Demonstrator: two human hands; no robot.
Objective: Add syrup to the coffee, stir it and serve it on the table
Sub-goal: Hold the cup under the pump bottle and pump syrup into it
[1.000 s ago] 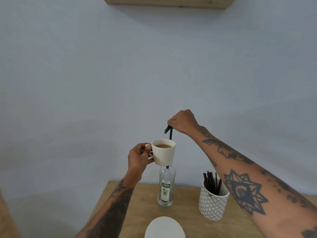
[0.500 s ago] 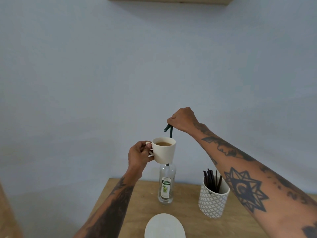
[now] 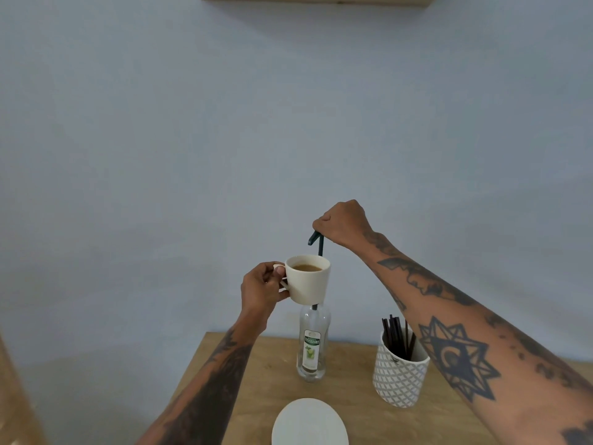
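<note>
My left hand (image 3: 261, 292) holds a cream coffee cup (image 3: 309, 281) by its handle, lifted in the air with brown coffee inside. The cup hangs just under the dark green pump spout (image 3: 316, 240) of a clear glass syrup bottle (image 3: 313, 345) that stands on the wooden table (image 3: 353, 409). My right hand (image 3: 343, 221) is closed over the top of the pump. The cup hides the bottle's neck.
A white saucer (image 3: 309, 423) lies at the table's near edge. A white patterned holder (image 3: 399, 375) with several dark stir sticks stands right of the bottle, under my right forearm. A pale wall is behind; a wooden shelf (image 3: 314, 0) hangs above.
My right hand and the pump top have risen slightly. The cup stays under the spout; the view has shifted a little.
</note>
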